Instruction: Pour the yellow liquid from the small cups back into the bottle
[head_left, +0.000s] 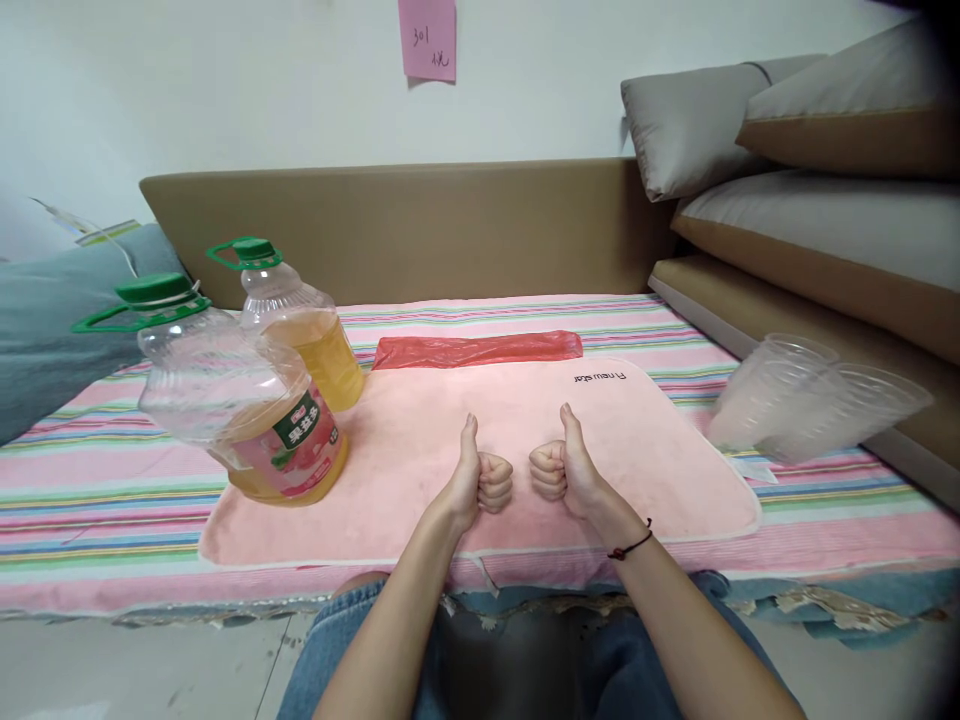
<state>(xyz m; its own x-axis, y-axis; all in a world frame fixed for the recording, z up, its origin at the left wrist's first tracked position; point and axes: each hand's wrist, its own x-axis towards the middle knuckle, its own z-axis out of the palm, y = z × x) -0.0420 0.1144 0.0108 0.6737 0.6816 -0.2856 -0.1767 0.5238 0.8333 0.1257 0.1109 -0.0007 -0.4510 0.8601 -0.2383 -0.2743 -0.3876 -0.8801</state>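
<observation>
My left hand (482, 472) is a fist with its thumb pointing up, above the near middle of a pink mat (420, 420). Facing it, a short gap to the right, my right hand (564, 467) makes the same thumb-up fist; a dark cord circles that wrist. Neither hand holds anything. Left of them stands a large clear bottle (285, 450) with a green cap, a pink label and yellow liquid low inside. Behind it is a second green-capped bottle (322, 350), also part filled. A folded red plastic bag (480, 349) lies along the mat's far edge.
Two stacks of clear plastic cups (787, 400) lie at the right on the striped cloth (45, 510). Grey and brown cushions (825, 220) pile up behind them. A brown padded board (420, 235) runs along the back, and a blue-grey pillow (82, 310) is at the left.
</observation>
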